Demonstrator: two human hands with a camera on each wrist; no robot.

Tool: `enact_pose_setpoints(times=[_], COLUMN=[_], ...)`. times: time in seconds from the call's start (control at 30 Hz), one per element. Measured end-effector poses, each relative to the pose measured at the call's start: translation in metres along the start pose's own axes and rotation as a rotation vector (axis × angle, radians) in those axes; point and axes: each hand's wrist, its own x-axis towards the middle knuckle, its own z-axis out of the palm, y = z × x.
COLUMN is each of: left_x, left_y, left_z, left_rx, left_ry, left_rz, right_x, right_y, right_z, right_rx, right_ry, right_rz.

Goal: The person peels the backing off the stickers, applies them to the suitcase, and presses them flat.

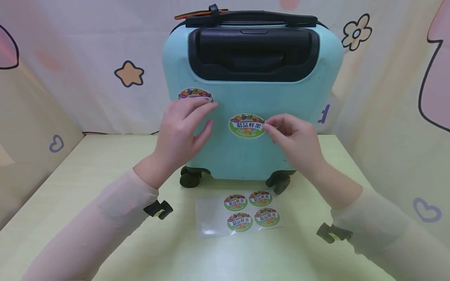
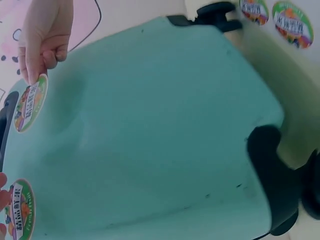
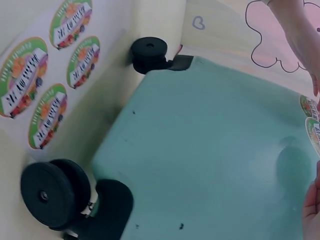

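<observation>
A light-blue suitcase [image 1: 228, 156] stands upright on the table. My right hand [image 1: 299, 142] pinches the right edge of an oval fruit sticker [image 1: 247, 125] between thumb and fingertips, in front of the suitcase's middle. Whether that sticker touches the shell is hard to tell. Another oval sticker [image 1: 195, 93] lies on the upper left of the shell, its lower part hidden by my left hand [image 1: 183, 130]. The left fingers are loosely bent beside that sticker and hold nothing. The left wrist view shows the pinched sticker [image 2: 31, 104] hanging from the right fingertips.
A sticker sheet [image 1: 211, 214] with several oval stickers lies on the table [image 1: 140, 242] before the suitcase. Black wheels [image 1: 190, 179] stick out at the suitcase's bottom corners. On top is a black handle [image 1: 253, 17]. Patterned cloth [image 1: 95, 78] hangs behind and at both sides.
</observation>
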Motion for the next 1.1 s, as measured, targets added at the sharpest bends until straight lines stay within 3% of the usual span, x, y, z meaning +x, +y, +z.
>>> enact_pose_setpoints(times=[0.2,0.73,1.1], left_x=[0.012,0.024,0.04], left_y=[-0.004,-0.01,-0.016], left_z=[0.0,-0.002,-0.003], left_rx=[0.021,0.057,0.159], left_ry=[0.028,0.061,-0.011], left_rz=[0.022,0.057,0.094], right_x=[0.008,0.025,0.029], right_y=[-0.004,-0.019,-0.019], right_z=[-0.001,-0.002,0.0], right_rx=[-0.001,-0.053,-0.062], right_ry=[0.039,0.091,0.108], right_rz=[-0.016,-0.076,-0.084])
